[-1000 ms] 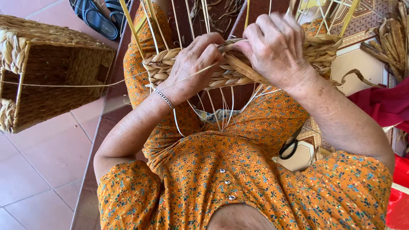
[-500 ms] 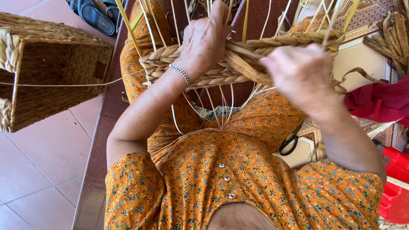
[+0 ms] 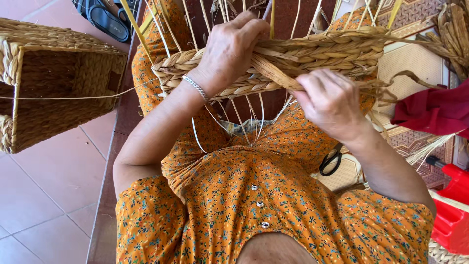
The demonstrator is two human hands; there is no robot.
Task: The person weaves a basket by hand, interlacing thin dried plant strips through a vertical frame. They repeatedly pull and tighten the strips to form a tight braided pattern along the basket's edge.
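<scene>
A half-woven basket (image 3: pixel 332 51) of braided straw-coloured fibre lies across my lap, with thin upright ribs sticking out of it. My left hand (image 3: pixel 229 49), a silver bracelet on its wrist, presses down over the woven band and grips it. My right hand (image 3: pixel 330 100) is closed on a flat fibre strand (image 3: pixel 271 73) and holds it taut below the band. I wear an orange flowered dress (image 3: pixel 254 195).
A finished rectangular woven basket (image 3: pixel 53 83) stands at left on the pink tiled floor (image 3: pixel 44 190). Dark sandals (image 3: pixel 105 19) lie at the top left. Black scissors (image 3: pixel 332 160), a red cloth (image 3: pixel 432 112), a red plastic object (image 3: pixel 452 205) and loose fibre (image 3: pixel 452 34) are at right.
My left hand has shifted right along the woven band. My right hand has come down from the band's top and pulled the strand toward me.
</scene>
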